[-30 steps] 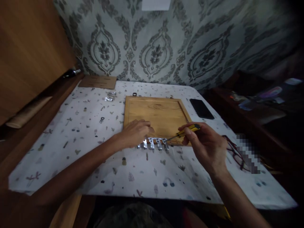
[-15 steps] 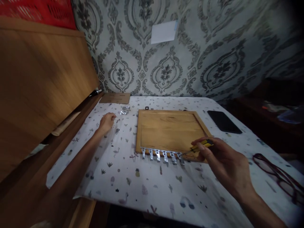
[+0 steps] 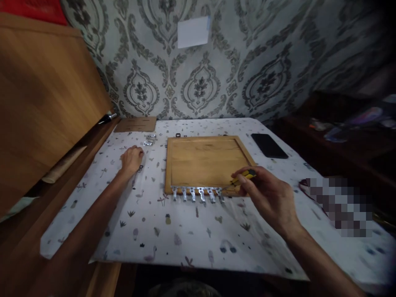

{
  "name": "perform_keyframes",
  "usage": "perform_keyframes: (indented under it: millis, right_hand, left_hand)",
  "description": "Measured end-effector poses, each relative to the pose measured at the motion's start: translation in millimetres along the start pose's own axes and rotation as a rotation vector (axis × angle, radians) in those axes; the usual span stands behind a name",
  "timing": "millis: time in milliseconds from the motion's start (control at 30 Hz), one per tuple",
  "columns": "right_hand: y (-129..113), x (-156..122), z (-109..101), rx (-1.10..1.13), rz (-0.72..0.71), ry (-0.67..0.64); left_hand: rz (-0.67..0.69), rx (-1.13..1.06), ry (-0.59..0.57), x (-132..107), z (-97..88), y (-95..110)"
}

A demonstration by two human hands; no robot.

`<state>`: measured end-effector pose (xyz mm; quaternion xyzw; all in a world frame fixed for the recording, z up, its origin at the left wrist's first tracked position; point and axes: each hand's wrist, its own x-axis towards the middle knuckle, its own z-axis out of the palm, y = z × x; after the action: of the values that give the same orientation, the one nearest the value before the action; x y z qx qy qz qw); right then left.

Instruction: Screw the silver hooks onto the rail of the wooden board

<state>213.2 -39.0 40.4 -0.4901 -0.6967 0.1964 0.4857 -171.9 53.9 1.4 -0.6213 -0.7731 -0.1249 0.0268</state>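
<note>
My right hand (image 3: 275, 198) grips a small yellow-and-black screwdriver (image 3: 247, 174). Its thin shaft points left and down to the right end of a shiny metal strip with several hooks (image 3: 198, 193). That strip lies along the near edge of a framed wooden board (image 3: 204, 161), its hooks hanging over the edge. On the tablecloth left of the board rests my left hand (image 3: 132, 159), fingers curled together. Whatever they may hold is hidden. Just beyond it lies a small heap of shiny metal pieces (image 3: 150, 140).
A black phone (image 3: 269, 145) lies right of the board. Flat brown cardboard (image 3: 136, 124) is at the back left, beside a wooden cabinet (image 3: 46, 78). A pixelated patch covers something at the right. The patterned tablecloth (image 3: 182, 231) reaches the near edge.
The whole view has shifted, so things sit further left and slightly higher. My left fingers look more curled in. The screwdriver stays at the strip's right end.
</note>
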Motion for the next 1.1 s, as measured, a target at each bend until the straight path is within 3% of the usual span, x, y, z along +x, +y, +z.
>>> perform_keyframes:
  millis: [267, 367, 500, 600, 667, 767, 900, 1100]
  right_hand:
    - [-2, -3, 0, 0.061, 0.053, -0.004]
    - [-4, -3, 0, 0.069, 0.040, -0.010]
    - [-6, -3, 0, 0.054, 0.031, -0.010]
    - [-8, -3, -1, 0.056, 0.053, -0.012]
    - [-8, -4, -1, 0.051, 0.061, -0.009]
    - [-7, -4, 0, 0.042, 0.064, -0.015]
    - [-5, -5, 1, 0.048, 0.056, -0.009]
    - [-6, -5, 2, 0.057, 0.044, -0.018]
  left_hand:
    - [0.002, -0.057, 0.002, -4, -10.8, -4]
    - [0.022, -0.147, 0.000, -8, -17.3, 5]
    - [0.171, -0.367, -0.113, -24, -19.3, 45]
    - [0.330, -0.756, -0.344, -47, -17.7, 90]
    - [0.443, -0.860, -0.500, -63, -16.9, 119]
    - [0.567, -0.893, -0.610, -78, -15.3, 151]
    - [0.646, -0.868, -0.653, -80, -8.9, 172]
    - [0.707, -0.774, -0.660, -76, 2.8, 183]
